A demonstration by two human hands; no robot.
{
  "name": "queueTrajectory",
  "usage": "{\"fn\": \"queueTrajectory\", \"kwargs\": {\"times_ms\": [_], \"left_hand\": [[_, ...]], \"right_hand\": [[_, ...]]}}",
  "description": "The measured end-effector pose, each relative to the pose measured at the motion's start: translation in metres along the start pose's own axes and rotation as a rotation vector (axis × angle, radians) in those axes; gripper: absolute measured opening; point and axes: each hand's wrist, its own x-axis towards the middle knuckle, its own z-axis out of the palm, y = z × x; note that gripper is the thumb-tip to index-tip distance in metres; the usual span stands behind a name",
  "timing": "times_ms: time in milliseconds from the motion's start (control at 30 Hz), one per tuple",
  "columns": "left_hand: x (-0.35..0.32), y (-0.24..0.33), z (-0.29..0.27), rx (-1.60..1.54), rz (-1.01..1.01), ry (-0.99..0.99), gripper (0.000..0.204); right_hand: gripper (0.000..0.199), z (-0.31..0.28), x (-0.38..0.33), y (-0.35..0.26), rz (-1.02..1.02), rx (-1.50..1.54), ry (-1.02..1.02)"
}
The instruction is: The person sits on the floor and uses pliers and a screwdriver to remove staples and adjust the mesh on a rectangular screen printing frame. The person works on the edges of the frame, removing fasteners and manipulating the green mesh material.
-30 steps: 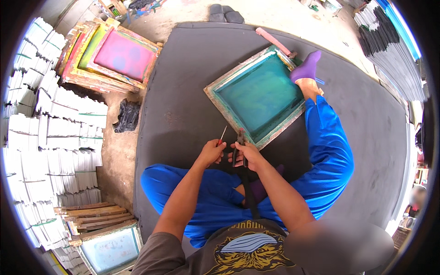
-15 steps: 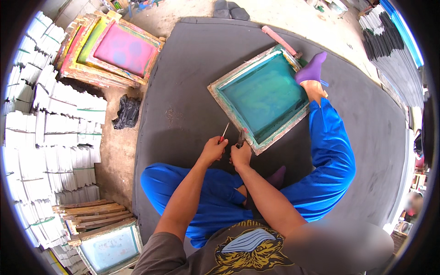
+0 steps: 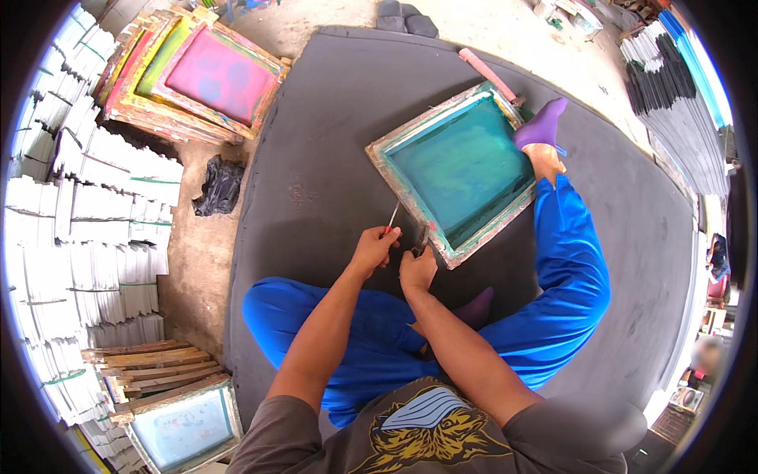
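Observation:
A silkscreen frame (image 3: 408,210), wooden-edged with teal mesh, lies tilted on the dark mat before me. My left hand (image 3: 373,251) is closed on a slim screwdriver (image 3: 394,215) with a red handle; its shaft points up toward the frame's near-left edge, and I cannot tell whether the tip touches. My right hand (image 3: 418,270) is wrapped round dark pliers (image 3: 425,235), whose jaws are at the frame's near edge, by a small red spot. My foot in a purple sock (image 3: 543,125) is against the frame's right corner.
A pink-handled hammer (image 3: 485,73) lies beyond the frame. Coloured screen frames (image 3: 225,75) stand stacked at the far left, more frames (image 3: 181,426) at the near left. Bundled white sheets (image 3: 99,253) line the left side. A black plastic bag (image 3: 219,186) lies on the floor.
My left hand with the screwdriver has moved slightly forward, nearer the frame's edge. The right hand stays with the pliers at the frame. The whole view has shifted slightly.

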Motion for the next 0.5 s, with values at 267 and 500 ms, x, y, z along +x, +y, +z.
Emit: {"fn": "queueTrajectory", "kwargs": {"times_ms": [267,500], "left_hand": [[0.002,0.018,0.006,-0.205,-0.007,-0.073,0.038],[0.005,0.009,-0.020,-0.568,-0.205,-0.173,0.027]], "right_hand": [[0.027,-0.042,0.001,-0.025,-0.399,-0.053,-0.337],[0.019,-0.046,0.012,-0.038,-0.030,0.190,-0.819]]}}
